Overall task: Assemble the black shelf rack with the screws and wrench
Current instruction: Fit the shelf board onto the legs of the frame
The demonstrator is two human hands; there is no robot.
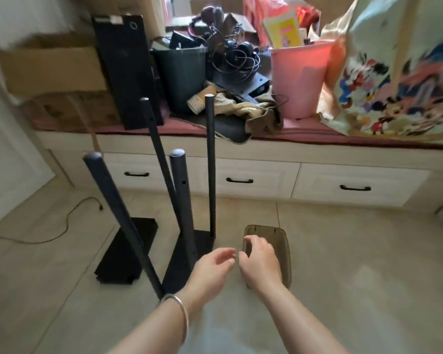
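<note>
A lived-in room of a home: pale tiled floor (343,264), a built-in cream window seat with black-handled drawers (241,178) across the middle, and on it a pink plastic bin (298,80), brown cardboard boxes (51,70) at upper left, and a cartoon-printed bag (394,80) at upper right.

Four upright black poles (210,164) left of bare floor tiles (356,251); brown tray (285,251) between.

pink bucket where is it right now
In the head view, the pink bucket stands upper right on the window bench, between tangled black cables and the cartoon-print bag.
</note>
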